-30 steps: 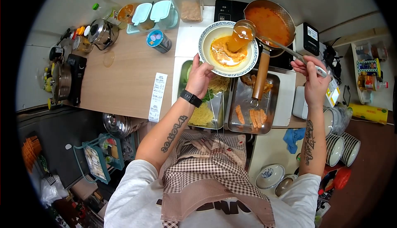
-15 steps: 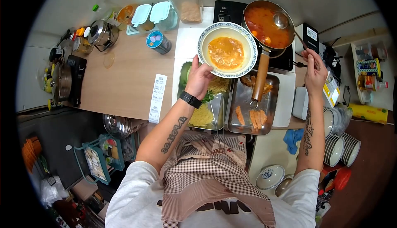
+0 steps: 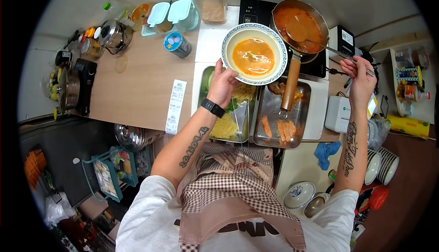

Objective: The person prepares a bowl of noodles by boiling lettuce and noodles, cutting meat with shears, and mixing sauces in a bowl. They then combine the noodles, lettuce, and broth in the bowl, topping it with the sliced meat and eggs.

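My left hand (image 3: 223, 86) grips the near left rim of a blue-patterned bowl (image 3: 279, 39), thumb over the edge and fingers beneath. Orange-red soup (image 3: 254, 56) covers the bowl's bottom. In my right hand (image 3: 360, 74) is the handle end of a metal ladle (image 3: 336, 51); its cup dips into the red soup (image 3: 292, 16) in a pan. That pan (image 3: 326, 25) stands on a black induction cooker (image 3: 254, 12), its wooden handle (image 3: 291, 82) pointing toward me above a metal tray.
One metal tray (image 3: 302, 101) holds orange-coloured strips; another beside it holds noodles (image 3: 224, 126) and greens. To the left are a paper receipt (image 3: 175, 107), a blue-lidded can (image 3: 177, 45) and lidded containers (image 3: 179, 12). A white device (image 3: 337, 114) stands near my right forearm.
My right hand has moved right and slightly toward me. The ladle cup has shifted left and nearer in the pan. The bowl moved slightly right in view, its soup surface now smoother.
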`<state>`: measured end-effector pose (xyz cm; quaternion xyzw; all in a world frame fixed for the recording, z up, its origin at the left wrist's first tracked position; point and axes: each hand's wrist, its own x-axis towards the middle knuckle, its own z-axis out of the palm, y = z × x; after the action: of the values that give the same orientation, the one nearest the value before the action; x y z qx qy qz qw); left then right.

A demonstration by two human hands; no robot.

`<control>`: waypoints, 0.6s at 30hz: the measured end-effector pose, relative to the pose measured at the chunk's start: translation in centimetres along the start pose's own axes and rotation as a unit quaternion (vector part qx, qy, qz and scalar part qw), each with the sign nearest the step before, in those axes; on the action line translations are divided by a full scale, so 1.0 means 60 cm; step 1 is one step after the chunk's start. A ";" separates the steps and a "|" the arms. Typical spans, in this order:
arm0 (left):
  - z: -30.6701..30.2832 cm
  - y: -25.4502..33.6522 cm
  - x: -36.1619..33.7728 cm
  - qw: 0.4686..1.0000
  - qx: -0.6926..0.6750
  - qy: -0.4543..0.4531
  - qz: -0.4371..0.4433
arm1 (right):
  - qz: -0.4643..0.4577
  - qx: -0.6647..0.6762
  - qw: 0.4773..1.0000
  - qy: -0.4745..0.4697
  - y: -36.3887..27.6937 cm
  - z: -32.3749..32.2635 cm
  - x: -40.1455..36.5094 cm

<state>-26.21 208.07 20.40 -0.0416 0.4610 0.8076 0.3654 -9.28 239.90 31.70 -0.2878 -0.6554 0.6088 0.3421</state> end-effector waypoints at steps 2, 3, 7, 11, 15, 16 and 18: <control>0.000 0.001 0.000 1.000 0.003 0.000 -0.002 | -0.007 0.002 1.000 -0.013 -0.015 0.006 -0.012; 0.001 0.002 -0.001 1.000 0.004 0.000 -0.002 | -0.009 0.006 1.000 -0.024 -0.019 0.006 -0.017; 0.006 0.005 -0.004 1.000 0.004 0.004 -0.001 | -0.008 0.019 0.998 -0.063 -0.028 0.017 -0.036; 0.004 0.006 -0.002 1.000 0.007 0.000 -0.001 | -0.014 0.012 0.995 -0.101 -0.025 0.034 -0.058; 0.018 0.013 -0.013 1.000 0.007 0.016 -0.005 | -0.054 0.014 0.983 -0.178 -0.008 0.025 -0.074; 0.018 0.013 -0.013 1.000 0.005 0.014 -0.005 | -0.068 0.011 0.978 -0.197 -0.007 0.023 -0.077; 0.018 0.014 -0.013 1.000 0.004 0.017 -0.006 | -0.120 -0.005 0.968 -0.219 -0.004 0.015 -0.076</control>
<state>-25.87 208.20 21.94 -0.0560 0.4703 0.8027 0.3625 -7.24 235.73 31.47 -0.0680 -0.7473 0.6080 0.2592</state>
